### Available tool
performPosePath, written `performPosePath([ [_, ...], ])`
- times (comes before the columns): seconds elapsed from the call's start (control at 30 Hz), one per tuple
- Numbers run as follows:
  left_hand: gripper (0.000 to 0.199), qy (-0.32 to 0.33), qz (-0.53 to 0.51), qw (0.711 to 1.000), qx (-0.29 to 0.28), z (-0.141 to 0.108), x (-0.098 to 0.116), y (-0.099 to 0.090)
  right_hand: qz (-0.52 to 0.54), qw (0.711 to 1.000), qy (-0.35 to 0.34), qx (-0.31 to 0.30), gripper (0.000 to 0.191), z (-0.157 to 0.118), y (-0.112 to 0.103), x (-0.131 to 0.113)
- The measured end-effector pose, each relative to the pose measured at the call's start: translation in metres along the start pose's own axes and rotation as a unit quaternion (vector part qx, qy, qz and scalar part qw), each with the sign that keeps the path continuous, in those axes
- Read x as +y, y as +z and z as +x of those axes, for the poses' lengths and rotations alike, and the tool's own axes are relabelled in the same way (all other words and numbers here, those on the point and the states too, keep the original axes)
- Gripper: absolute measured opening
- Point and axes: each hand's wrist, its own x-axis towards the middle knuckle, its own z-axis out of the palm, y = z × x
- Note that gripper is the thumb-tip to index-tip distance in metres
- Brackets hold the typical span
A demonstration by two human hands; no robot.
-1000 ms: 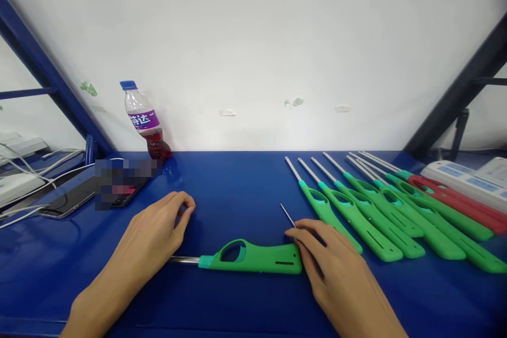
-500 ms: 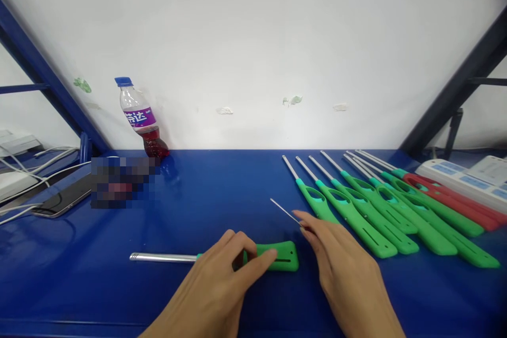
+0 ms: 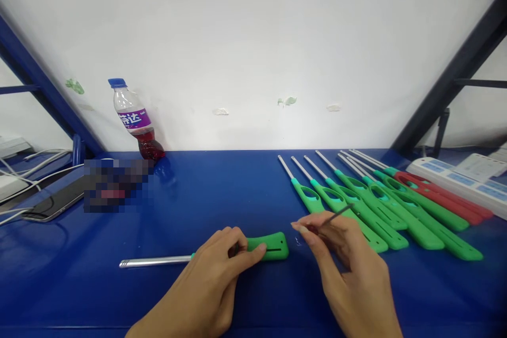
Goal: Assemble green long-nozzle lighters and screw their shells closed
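A green lighter with a long metal tube (image 3: 275,247) lies on the blue table, its tube pointing left. My left hand (image 3: 209,274) is closed round its middle, the thumb on the green handle. To the right of the handle, my right hand (image 3: 348,269) pinches a thin dark rod (image 3: 338,214) between thumb and fingers. The rod points up and to the right, its lower end hidden by the fingers. Several green lighters (image 3: 380,216) lie side by side behind and to the right of my right hand.
Red lighters (image 3: 447,195) and a white power strip (image 3: 459,177) lie at the right. At the left are a bottle of dark red drink (image 3: 137,119), a phone (image 3: 55,200), white cables (image 3: 43,174) and a blurred patch. A white wall (image 3: 237,53) stands behind.
My right hand has turned, and the thin rod now points up and right instead of up and left. The view has shifted slightly. My left hand keeps its grip.
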Motion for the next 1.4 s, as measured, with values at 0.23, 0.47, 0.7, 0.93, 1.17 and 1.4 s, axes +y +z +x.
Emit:
performPosePath([
  [0.23,0.048,0.013,-0.043,0.999,-0.011,0.0,0.004,-0.007,0.063,0.994,0.017,-0.084,0.012,0.0,-0.001,0.0],
  [0.47,0.05,0.012,-0.062,0.998,-0.008,-0.001,0.003,-0.005,0.048,0.988,-0.02,-0.142,0.017,0.004,0.001,-0.002],
  [0.7,0.049,0.001,-0.073,0.997,0.0,0.0,0.004,-0.005,0.061,0.978,0.019,-0.198,0.013,0.008,0.001,-0.005],
  [0.93,0.05,-0.012,-0.045,0.999,-0.01,0.001,0.009,-0.009,0.084,0.976,0.034,-0.196,0.013,0.009,0.0,-0.007],
  [1.17,0.053,-0.028,0.025,0.999,0.004,-0.008,0.006,-0.017,0.116,0.971,0.062,-0.199,0.012,0.007,0.0,-0.007],
  [1.4,0.053,-0.01,0.077,0.996,0.045,-0.013,0.0,-0.021,0.102,0.98,0.075,-0.151,0.007,0.002,0.0,0.0],
])
